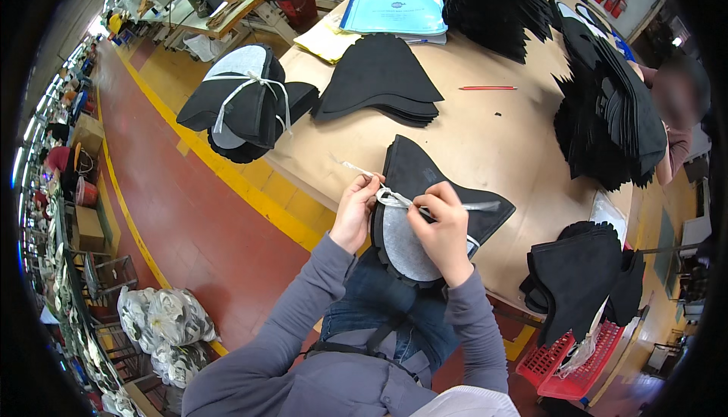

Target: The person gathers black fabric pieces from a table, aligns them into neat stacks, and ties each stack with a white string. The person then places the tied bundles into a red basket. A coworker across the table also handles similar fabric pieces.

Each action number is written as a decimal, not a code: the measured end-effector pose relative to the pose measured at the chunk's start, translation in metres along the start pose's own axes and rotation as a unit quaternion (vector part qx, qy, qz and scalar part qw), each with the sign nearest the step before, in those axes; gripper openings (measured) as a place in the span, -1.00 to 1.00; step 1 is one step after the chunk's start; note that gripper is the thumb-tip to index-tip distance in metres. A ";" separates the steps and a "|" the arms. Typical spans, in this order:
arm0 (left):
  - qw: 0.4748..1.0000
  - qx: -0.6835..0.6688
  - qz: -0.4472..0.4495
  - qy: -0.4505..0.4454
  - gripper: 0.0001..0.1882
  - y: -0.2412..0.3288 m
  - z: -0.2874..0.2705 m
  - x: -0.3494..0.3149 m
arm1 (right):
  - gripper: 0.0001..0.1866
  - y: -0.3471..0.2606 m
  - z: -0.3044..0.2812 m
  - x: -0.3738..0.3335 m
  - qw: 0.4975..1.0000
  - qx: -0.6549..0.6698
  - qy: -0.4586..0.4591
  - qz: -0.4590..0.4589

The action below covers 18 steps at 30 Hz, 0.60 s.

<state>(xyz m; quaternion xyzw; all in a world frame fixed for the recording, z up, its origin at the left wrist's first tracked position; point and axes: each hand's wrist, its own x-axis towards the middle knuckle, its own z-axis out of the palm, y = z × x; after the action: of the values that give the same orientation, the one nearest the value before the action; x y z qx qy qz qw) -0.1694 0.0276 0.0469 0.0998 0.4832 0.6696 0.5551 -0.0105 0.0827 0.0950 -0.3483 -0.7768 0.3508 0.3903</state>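
In front of me, at the table's edge, lies a bundle of black cut fabric pieces [425,170] with a grey rounded piece [406,246] showing at its near end. A white fabric strip [392,198] passes round the bundle and forms a loop or knot on top. My left hand [355,211] pinches the strip at the knot's left side. To the right, my right hand [442,227] is closed on the strip, over the grey piece. A loose end by the right hand is smeared by motion.
A tied bundle [254,102] overhangs the table's left edge, beside a black stack [377,76]. Farther back are a blue folder [398,11], a red pencil [487,88] and tall black piles [493,4]. Another person [679,106] is at the right, above red baskets [584,356].
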 end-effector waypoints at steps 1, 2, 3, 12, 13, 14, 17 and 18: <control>1.000 -0.011 0.006 -0.002 -0.83 0.004 0.006 -0.003 | -0.91 0.002 -0.002 0.003 0.996 0.063 -0.042 0.038; 1.000 -0.019 0.012 -0.002 -0.84 0.009 0.011 -0.007 | -0.89 0.003 -0.003 0.006 0.985 0.129 -0.083 0.077; 1.000 -0.026 0.017 -0.001 -0.84 0.011 0.014 -0.008 | -0.88 0.004 -0.003 0.008 0.966 0.193 -0.124 0.116; 0.967 -0.183 -0.161 0.071 -0.85 0.002 -0.016 0.039 | -0.73 0.002 0.008 0.001 0.996 -0.054 -0.070 -0.001; 0.958 -0.207 -0.186 0.073 -0.85 0.004 -0.017 0.041 | -0.73 0.004 0.006 0.002 0.997 -0.041 -0.062 -0.001; 0.944 -0.236 -0.212 0.089 -0.85 0.007 -0.017 0.043 | -0.73 0.005 0.007 0.001 0.998 -0.023 -0.055 -0.002; 0.945 -0.212 -0.230 0.093 -0.84 0.011 -0.018 0.047 | -0.76 0.003 0.004 0.000 0.997 0.001 -0.070 0.016; 0.947 -0.215 -0.223 0.079 -0.84 0.009 -0.021 0.050 | -0.76 0.003 0.004 0.001 0.998 0.008 -0.068 0.011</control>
<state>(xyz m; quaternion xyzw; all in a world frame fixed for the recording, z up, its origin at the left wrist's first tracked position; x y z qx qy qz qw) -0.2071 0.0591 0.0228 -0.1856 0.3794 0.6223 0.6591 -0.0139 0.0839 0.0907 -0.3292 -0.7945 0.3843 0.3357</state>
